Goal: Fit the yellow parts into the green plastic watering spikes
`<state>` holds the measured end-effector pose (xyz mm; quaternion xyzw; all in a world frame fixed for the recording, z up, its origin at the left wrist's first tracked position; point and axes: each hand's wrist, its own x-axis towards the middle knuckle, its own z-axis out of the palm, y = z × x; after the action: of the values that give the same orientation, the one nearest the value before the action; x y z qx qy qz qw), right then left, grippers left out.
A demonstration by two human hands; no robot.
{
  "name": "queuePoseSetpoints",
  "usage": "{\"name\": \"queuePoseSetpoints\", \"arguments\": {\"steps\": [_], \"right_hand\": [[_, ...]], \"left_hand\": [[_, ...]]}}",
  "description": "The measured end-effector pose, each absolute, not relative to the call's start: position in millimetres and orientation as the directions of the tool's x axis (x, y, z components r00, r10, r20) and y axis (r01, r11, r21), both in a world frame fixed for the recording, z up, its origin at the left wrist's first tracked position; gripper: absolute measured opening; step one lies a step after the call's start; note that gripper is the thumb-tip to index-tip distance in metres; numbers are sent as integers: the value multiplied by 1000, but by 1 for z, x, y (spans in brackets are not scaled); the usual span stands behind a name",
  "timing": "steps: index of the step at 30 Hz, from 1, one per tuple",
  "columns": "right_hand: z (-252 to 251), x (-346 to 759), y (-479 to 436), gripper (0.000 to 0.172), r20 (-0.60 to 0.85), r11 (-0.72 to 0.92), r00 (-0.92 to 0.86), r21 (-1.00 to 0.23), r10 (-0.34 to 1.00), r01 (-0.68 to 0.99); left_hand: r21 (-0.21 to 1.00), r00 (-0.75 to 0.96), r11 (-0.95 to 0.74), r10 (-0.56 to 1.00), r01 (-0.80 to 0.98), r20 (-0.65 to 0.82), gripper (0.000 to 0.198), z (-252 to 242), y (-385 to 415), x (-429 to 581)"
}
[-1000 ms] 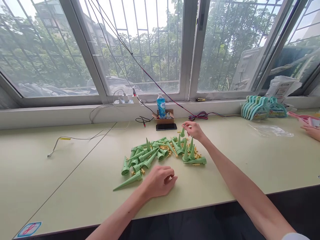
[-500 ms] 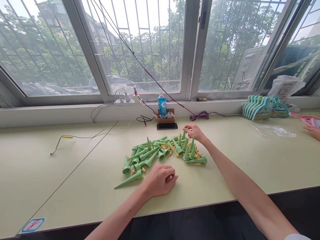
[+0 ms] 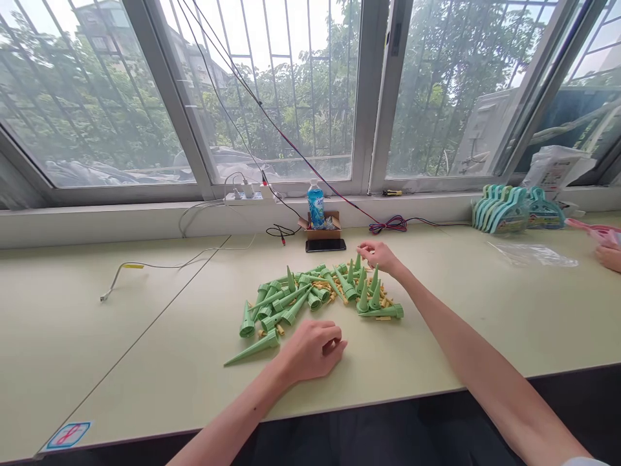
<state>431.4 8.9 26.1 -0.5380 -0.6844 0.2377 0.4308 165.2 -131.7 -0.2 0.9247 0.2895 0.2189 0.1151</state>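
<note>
My right hand [image 3: 378, 256] reaches to the back of a heap of green plastic spikes [image 3: 291, 304]. Thumb and fingers are pinched at the tip of one upright green spike [image 3: 358, 262]. Several more spikes [image 3: 363, 298] stand point-up just in front of that hand. Small yellow plastic pieces [image 3: 334, 287] are scattered among the green ones. My left hand [image 3: 313, 349] rests on the table before the heap, fingers curled in, with nothing visible in them. A single spike [image 3: 252, 348] lies beside my left wrist, its point toward the left.
Behind the heap are a black phone [image 3: 325, 245] and a small cardboard box [image 3: 324, 233] with a blue-labelled bottle [image 3: 315, 206]. Coiled cables [image 3: 391, 224] lie near the sill. At right are turquoise plastic pieces [image 3: 502, 210], a clear bag [image 3: 533, 254] and another person's hand [image 3: 609, 255].
The whole view has shifted very slightly. Both hands and the spikes keep their places.
</note>
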Motion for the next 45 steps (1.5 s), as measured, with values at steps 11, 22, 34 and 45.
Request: {"name": "queuePoseSetpoints", "arguments": {"steps": [11,22,34,45], "right_hand": [[86,395,-57,25,729,499,81,-540,680,678],[38,297,-75,20,510,581,-438,-158,741,798],[6,306,-55,14,566,437,-213,-296,797,849],[1,307,-52,16,479,392,-203,-337,854,856]], "left_hand": [[349,748,-812,574,468,334,26,1,-131,165],[310,734,-818,573,485,365,23,-3,-130,164],[299,744,-837,546,459,385,23,-1,-129,166],[295,734,-817,575,495,361,26,-2,-129,165]]}}
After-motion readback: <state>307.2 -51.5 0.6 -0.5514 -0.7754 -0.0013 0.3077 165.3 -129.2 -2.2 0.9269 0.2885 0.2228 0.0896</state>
